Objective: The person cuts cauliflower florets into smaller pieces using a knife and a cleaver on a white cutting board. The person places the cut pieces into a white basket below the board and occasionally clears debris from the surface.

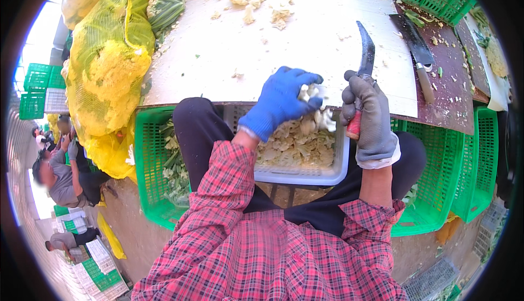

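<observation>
My left hand (pixel 282 96), in a blue knit glove, curls its fingers around pale cauliflower florets (pixel 309 92) at the table's near edge. Just below its fingertips, blurred florets (pixel 324 120) appear over a white plastic crate (pixel 301 177) between my knees. Many cut cauliflower pieces (pixel 292 147) lie inside that crate. A grey-gloved right hand (pixel 370 114) grips the red handle of a curved knife (pixel 367 55), its dark blade pointing away from me. Whether the blurred florets touch my left fingers, I cannot tell.
Loose florets (pixel 280 16) lie on the white tabletop (pixel 229 63). A cleaver (pixel 413 41) rests at right. Yellow mesh sacks of cauliflower (pixel 110 71) stand at left. Green crates (pixel 157 202) (pixel 430 170) flank my knees; the left one holds leaves. Other people (pixel 67 178) are at far left.
</observation>
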### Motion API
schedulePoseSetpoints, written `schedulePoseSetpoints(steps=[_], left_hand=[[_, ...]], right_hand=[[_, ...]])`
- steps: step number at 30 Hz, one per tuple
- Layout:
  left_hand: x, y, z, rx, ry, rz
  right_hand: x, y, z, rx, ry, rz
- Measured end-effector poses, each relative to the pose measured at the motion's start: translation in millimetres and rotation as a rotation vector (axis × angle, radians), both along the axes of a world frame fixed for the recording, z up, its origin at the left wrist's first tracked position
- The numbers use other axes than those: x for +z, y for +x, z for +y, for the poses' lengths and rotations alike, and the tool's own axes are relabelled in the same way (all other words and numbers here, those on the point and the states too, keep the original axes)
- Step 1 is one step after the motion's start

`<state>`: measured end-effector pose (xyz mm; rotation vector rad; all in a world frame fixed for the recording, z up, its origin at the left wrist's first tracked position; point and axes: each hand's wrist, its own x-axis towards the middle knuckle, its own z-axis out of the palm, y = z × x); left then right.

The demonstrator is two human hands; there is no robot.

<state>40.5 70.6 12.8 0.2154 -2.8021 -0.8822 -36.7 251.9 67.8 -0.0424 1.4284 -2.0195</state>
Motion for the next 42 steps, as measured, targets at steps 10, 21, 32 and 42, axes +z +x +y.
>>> schedulePoseSetpoints(steps=[10, 21, 32, 42], left_hand=[[-50, 52, -91, 0.664, -0.129, 0.307], [-1, -74, -74, 0.509, 0.091, 0.449], [-28, -134, -115, 0.292, -0.037, 0.178], [-18, -13, -68, 0.350, 0.670, 0.158]], right_hand=[[17, 6, 9, -0.015, 0.013, 0.008], [11, -1, -1, 0.002, 0.084, -0.003], [5, -4, -14, 0.035, 0.083, -0.032], [-17, 18, -32, 0.289, 0.458, 0.358]])
